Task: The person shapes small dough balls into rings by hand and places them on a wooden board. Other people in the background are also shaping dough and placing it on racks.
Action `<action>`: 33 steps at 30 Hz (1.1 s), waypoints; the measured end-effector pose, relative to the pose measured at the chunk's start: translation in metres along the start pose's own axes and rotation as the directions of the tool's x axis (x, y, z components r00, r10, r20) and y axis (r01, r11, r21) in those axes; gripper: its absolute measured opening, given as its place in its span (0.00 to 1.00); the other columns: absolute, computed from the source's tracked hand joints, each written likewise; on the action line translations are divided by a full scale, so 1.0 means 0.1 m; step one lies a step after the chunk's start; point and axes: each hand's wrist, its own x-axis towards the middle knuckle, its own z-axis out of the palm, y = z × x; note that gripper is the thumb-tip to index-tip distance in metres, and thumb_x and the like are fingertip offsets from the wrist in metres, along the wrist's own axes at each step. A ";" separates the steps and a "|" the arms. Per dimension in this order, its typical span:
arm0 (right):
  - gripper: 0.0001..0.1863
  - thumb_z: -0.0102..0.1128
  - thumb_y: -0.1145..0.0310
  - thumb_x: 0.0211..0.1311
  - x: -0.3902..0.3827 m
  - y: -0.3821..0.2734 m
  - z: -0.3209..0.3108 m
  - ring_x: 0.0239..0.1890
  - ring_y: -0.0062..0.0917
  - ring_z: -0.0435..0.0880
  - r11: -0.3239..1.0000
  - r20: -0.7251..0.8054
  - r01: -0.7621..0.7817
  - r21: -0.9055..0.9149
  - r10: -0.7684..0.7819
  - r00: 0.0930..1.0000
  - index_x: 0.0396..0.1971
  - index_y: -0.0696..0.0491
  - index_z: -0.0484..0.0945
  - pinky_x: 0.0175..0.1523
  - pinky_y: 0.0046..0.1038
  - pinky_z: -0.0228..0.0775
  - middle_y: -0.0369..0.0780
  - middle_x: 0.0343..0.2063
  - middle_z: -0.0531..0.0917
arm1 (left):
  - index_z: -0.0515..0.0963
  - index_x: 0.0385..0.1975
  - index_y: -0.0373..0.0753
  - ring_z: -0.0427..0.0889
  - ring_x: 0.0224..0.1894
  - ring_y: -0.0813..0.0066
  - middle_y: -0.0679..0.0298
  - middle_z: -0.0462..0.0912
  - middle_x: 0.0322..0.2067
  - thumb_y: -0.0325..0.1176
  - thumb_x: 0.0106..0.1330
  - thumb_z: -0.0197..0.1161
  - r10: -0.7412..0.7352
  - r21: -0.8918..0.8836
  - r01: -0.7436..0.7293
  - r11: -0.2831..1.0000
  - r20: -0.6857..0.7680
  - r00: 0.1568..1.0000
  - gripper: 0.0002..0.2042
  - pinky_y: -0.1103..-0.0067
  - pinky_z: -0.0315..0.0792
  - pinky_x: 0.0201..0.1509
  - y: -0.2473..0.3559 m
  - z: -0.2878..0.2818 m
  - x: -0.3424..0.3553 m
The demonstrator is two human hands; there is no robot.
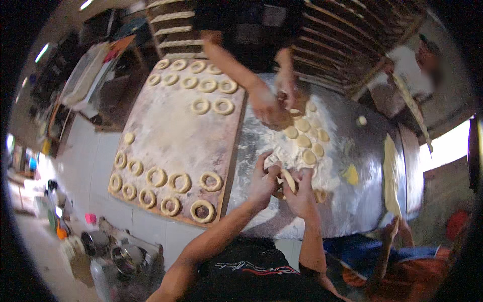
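Note:
Between both my hands, above the floured metal table (251, 199), is a small pale dough piece (288, 179), seen nearly edge-on; whether it has a hole I cannot tell. My left hand (264, 180) grips its left side with curled fingers. On the other side, my right hand (303, 195) pinches it between thumb and fingers. Just beyond my hands, several flat dough rounds (304, 141) lie in loose flour. To the left, a floured wooden board (168, 118) bears dough rings (203, 211) in rows at its near and far ends.
Across the table a co-worker's hands (274, 103) work over the far dough rounds. A long dough strip (391, 176) lies along the right edge, with another person's hand (390, 231) at its near end. Slatted racks (327, 55) stand behind. Pots (126, 257) sit at lower left.

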 end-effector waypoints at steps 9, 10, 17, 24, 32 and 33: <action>0.28 0.57 0.75 0.43 -0.25 0.11 -0.09 0.32 0.17 0.63 0.780 0.232 -0.036 0.624 -0.141 0.962 0.43 0.47 0.51 0.37 0.19 0.60 0.35 0.32 0.62 | 0.51 0.68 0.41 0.68 0.25 0.75 0.62 0.72 0.28 0.28 0.71 0.41 0.869 0.535 -0.731 0.423 -0.012 0.494 0.24 0.79 0.66 0.30 -0.58 0.15 -0.01; 0.28 0.55 0.75 0.43 -0.26 0.11 -0.12 0.33 0.17 0.63 0.693 0.179 -0.007 0.721 -0.177 0.968 0.44 0.47 0.51 0.37 0.19 0.60 0.35 0.32 0.62 | 0.52 0.67 0.40 0.68 0.26 0.74 0.62 0.72 0.28 0.28 0.71 0.41 0.704 0.439 -0.588 0.679 -0.165 0.690 0.24 0.79 0.67 0.31 -0.57 0.18 -0.05; 0.30 0.55 0.75 0.38 -0.38 0.03 -0.29 0.33 0.19 0.65 0.734 0.324 -0.077 0.675 -0.201 0.925 0.44 0.47 0.51 0.38 0.19 0.60 0.34 0.30 0.62 | 0.60 0.62 0.37 0.73 0.31 0.69 0.64 0.71 0.26 0.28 0.72 0.43 0.932 0.554 -0.803 0.222 0.121 0.341 0.19 0.75 0.71 0.35 -0.47 0.39 -0.34; 0.27 0.51 0.76 0.40 -0.41 0.04 -0.27 0.30 0.21 0.66 0.739 0.355 -0.135 0.660 -0.148 0.923 0.42 0.46 0.53 0.35 0.18 0.64 0.37 0.35 0.60 | 0.56 0.66 0.48 0.68 0.26 0.75 0.64 0.70 0.31 0.34 0.72 0.46 0.828 0.540 -0.703 0.462 0.021 0.561 0.23 0.74 0.69 0.30 -0.52 0.31 -0.42; 0.21 0.53 0.62 0.55 -0.32 0.12 0.05 0.22 0.17 0.64 0.772 0.342 -0.181 0.609 -0.050 0.938 0.46 0.48 0.56 0.28 0.20 0.58 0.32 0.25 0.66 | 0.57 0.66 0.45 0.70 0.26 0.72 0.64 0.71 0.28 0.30 0.71 0.44 0.773 0.584 -0.610 0.535 -0.049 0.632 0.23 0.74 0.69 0.34 -0.42 -0.06 -0.34; 0.21 0.52 0.66 0.53 -0.31 0.12 0.11 0.26 0.15 0.64 0.724 0.394 -0.189 0.664 -0.124 0.911 0.45 0.47 0.55 0.29 0.18 0.59 0.32 0.27 0.65 | 0.58 0.65 0.43 0.70 0.26 0.71 0.63 0.71 0.27 0.30 0.71 0.44 0.865 0.731 -0.670 0.130 0.246 0.436 0.22 0.74 0.69 0.35 -0.41 -0.18 -0.34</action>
